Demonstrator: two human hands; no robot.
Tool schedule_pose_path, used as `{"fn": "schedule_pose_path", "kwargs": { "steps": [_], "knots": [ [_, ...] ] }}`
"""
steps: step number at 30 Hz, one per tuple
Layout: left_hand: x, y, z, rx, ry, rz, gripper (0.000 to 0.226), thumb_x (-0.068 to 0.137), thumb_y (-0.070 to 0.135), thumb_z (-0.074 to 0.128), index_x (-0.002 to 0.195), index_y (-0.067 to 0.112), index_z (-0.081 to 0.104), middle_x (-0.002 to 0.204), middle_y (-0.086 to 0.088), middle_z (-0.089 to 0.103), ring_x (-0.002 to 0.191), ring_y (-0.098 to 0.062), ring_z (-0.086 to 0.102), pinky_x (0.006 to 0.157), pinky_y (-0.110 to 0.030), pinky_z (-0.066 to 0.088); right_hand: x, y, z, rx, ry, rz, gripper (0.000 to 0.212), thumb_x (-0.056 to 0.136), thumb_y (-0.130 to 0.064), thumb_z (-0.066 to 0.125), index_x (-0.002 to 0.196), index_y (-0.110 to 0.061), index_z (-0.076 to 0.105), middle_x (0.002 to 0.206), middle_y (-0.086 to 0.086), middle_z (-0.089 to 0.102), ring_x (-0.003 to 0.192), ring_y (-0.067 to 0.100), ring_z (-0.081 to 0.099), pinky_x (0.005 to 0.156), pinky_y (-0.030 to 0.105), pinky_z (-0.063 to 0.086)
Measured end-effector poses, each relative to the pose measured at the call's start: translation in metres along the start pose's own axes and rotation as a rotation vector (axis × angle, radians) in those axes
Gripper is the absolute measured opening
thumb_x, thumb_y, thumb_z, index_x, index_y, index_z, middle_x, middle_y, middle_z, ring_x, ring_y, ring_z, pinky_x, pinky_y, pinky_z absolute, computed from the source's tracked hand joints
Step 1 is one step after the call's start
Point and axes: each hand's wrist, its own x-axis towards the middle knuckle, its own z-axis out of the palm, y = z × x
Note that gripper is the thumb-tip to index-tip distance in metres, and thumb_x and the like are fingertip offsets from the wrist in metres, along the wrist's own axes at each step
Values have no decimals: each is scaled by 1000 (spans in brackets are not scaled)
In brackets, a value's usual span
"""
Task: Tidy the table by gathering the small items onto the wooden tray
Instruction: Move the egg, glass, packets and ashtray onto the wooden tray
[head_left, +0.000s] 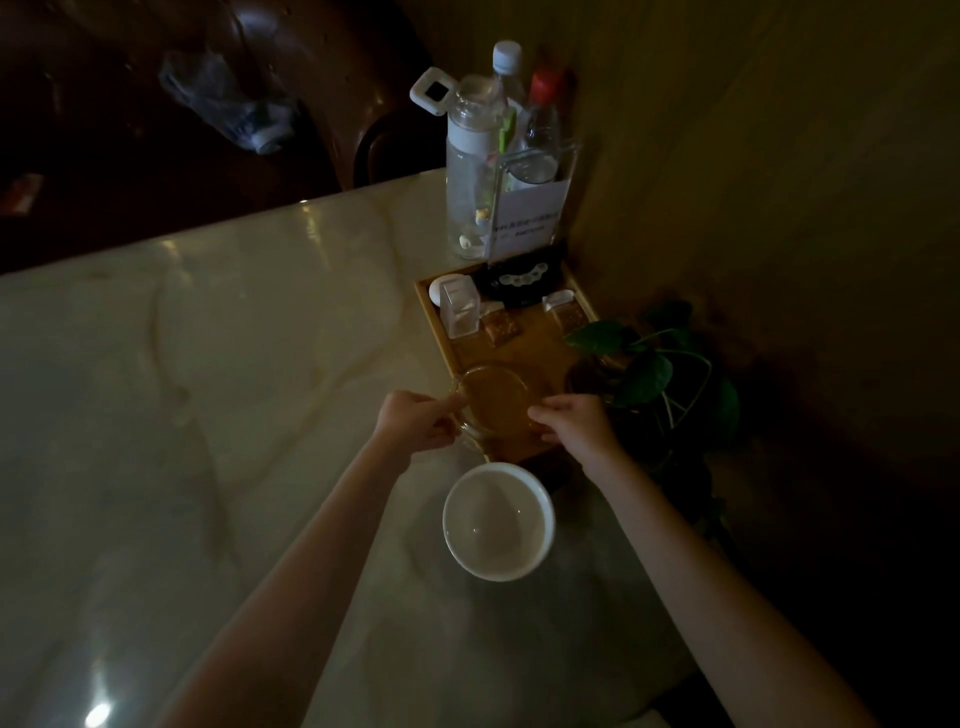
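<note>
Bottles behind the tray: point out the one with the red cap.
The small clear bottle farthest right, inside the clear holder. The tall bottle and the bottle behind it have white caps.

Both forearms outstretched, left hand (415, 423) fingers curled; right hand (574, 423) likewise

Open marble table (208, 389) from seven to eleven o'clock; bottles (475, 166) block twelve, plant (654, 374) crowds three, white bowl (497, 521) sits at six.

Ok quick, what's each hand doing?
Left hand: grips the glass cup's handle.
Right hand: fingers curled on the cup's rim.
</note>
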Motion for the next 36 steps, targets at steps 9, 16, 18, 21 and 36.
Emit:
{"fn": "schedule_pose_path", "kwargs": {
  "steps": [9,16,18,21,36],
  "knots": [
    [0,5,-2,-1,-16,34,32,63,17,81,84,-3,69,70,-14,68,55,-15,63,55,-23,57,3,-1,-1,51,-6,64,37,85,-7,59,121,-1,51,123,15,57,98,22,58,74,26,51],
    [-13,34,3,231,43,291,35,55,18,86,84,7,69,74,-5,69,67,-16,67,66,-27,56,4,-2,-6,188,-48,159,32,91,-5,48,123,0,49,115,19,62,91,22,64,66,25,53],
    [-20,42,7,366,55,407,38,56,20,85,89,9,69,77,0,67,74,-12,65,68,-22,51,1,-3,-8,248,-57,171,30,93,-9,44,122,0,48,114,18,63,95,23,64,70,27,53],
    [-30,50,12,614,27,618,48,63,20,81,107,10,65,91,-3,68,88,-15,63,78,-23,47,-2,-4,-14,282,-49,147,27,95,-11,42,120,-2,50,112,17,63,104,27,62,79,33,53],
    [-29,15,11,917,-97,1247,20,71,7,67,87,16,60,83,-6,70,65,-24,66,49,-31,54,-6,-2,-21,304,-1,202,30,86,-18,60,111,-3,57,100,12,64,71,15,62,60,25,50]
  ]
}}
